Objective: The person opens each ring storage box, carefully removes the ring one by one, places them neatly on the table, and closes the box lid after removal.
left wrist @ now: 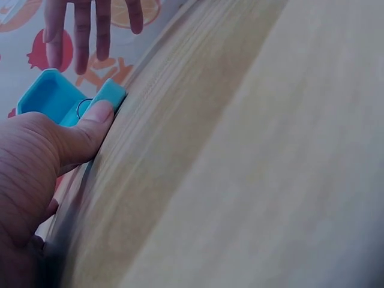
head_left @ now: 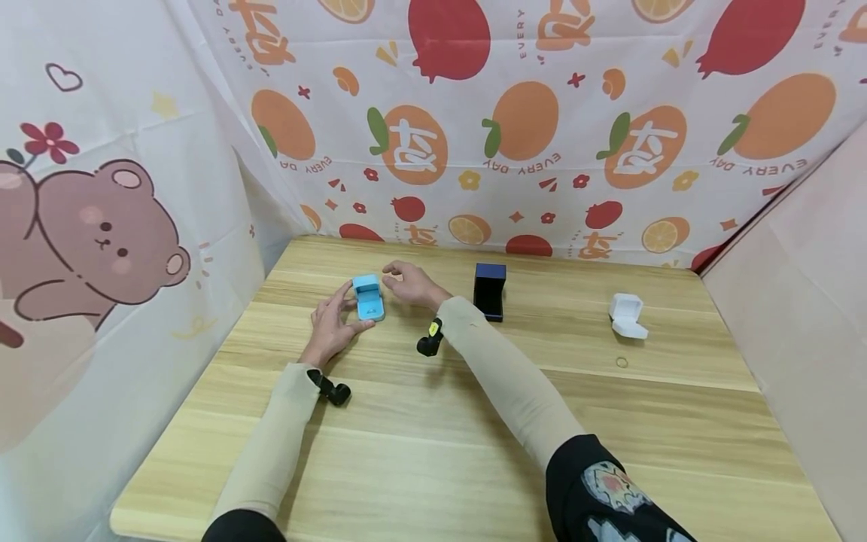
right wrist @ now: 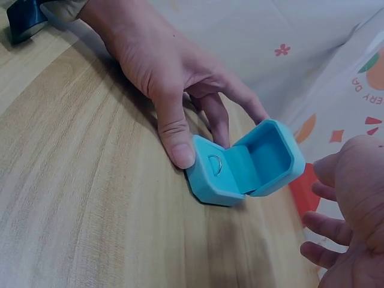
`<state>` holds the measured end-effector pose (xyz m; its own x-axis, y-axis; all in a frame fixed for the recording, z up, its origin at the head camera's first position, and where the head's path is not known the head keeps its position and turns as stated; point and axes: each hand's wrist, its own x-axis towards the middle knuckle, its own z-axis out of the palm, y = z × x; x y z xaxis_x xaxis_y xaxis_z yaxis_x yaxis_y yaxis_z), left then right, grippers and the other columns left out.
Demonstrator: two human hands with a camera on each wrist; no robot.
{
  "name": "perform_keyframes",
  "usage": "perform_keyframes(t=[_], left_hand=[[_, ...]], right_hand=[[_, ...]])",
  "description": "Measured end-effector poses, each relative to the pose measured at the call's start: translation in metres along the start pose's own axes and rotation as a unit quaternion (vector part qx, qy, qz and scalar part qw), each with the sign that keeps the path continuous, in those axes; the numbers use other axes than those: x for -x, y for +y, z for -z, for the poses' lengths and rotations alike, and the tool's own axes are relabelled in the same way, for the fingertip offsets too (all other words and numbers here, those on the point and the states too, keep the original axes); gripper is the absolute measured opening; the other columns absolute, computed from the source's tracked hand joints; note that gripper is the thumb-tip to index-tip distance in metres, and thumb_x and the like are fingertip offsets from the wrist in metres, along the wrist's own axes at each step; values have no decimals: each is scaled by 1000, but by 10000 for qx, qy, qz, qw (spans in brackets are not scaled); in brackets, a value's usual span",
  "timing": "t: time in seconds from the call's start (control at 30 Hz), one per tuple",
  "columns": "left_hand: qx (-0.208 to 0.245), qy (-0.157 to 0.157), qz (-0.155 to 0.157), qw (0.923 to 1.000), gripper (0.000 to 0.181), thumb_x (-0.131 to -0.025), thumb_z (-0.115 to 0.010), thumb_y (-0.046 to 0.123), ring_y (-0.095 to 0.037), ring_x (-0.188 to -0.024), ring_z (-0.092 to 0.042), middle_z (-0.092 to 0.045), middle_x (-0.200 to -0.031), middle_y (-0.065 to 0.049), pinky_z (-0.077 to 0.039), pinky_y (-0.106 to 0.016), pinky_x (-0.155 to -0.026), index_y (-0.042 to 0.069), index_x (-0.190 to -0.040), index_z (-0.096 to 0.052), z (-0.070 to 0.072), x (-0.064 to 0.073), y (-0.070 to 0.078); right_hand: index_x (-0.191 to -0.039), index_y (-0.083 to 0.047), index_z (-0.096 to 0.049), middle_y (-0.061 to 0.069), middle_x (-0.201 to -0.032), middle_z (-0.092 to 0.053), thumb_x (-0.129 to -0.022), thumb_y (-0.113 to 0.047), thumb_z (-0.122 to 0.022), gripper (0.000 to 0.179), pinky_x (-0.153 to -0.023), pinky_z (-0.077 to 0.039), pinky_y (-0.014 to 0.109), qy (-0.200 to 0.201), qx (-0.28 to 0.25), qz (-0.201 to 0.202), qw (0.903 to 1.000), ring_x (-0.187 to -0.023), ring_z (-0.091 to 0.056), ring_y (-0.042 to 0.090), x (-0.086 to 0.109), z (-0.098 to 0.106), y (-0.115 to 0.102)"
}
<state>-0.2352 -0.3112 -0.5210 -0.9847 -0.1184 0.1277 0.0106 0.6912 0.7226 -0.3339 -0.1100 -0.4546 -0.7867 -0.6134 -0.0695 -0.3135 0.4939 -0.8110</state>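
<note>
A light blue ring box [head_left: 369,302] stands on the table with its lid raised. My left hand [head_left: 330,325] holds it from the left, thumb against the front of the base and index finger up by the lid. In the right wrist view a thin silver ring [right wrist: 216,164] sits upright in the cushion of the box's base. Just right of the box, my right hand [head_left: 415,286] is apart from it, with loosely bent fingers and nothing held. The left wrist view shows the thumb [left wrist: 96,114] on the base, close to the ring.
Right of my right hand stands a dark blue ring box [head_left: 489,292], its lid up and its inside black. Farther right is an open white ring box [head_left: 627,315]. A loose ring [head_left: 622,362] lies before it on the wooden table [head_left: 420,467]. Printed cloth [head_left: 515,196] hangs behind.
</note>
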Motion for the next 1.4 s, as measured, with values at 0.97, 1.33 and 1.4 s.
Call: perform_keyframes(t=[0.97, 1.33, 1.4], left_hand=[[103, 11, -44, 9999, 97, -86, -83, 27, -44, -140, -33, -63, -140, -20, -10, -62, -113, 26, -162, -22, 1, 1, 1], [37, 33, -91, 9999, 97, -86, -82, 27, -44, -141, -33, -63, -139, -20, -11, -63, -113, 26, -163, -22, 0, 3, 1], [22, 34, -95, 9999, 98, -86, -82, 28, -44, -141, -33, -63, -139, -20, -12, -63, -112, 26, -163, -22, 0, 3, 1]], right_hand=[[-115, -8, -73, 6, -138, -65, -98, -18, -66, 20, -122, -32, 52, 32, -87, 663, 9978, -143, -49, 25, 10, -8, -3], [-112, -10, -74, 6, -138, -66, -98, -18, -66, 18, -118, -39, 47, -78, 40, 570, 9983, -139, -53, 23, 10, -16, 3], [-112, -11, -74, 6, -138, -66, -98, -18, -66, 17, -116, -42, 45, -110, 92, 531, 9985, -136, -54, 23, 10, -18, 5]])
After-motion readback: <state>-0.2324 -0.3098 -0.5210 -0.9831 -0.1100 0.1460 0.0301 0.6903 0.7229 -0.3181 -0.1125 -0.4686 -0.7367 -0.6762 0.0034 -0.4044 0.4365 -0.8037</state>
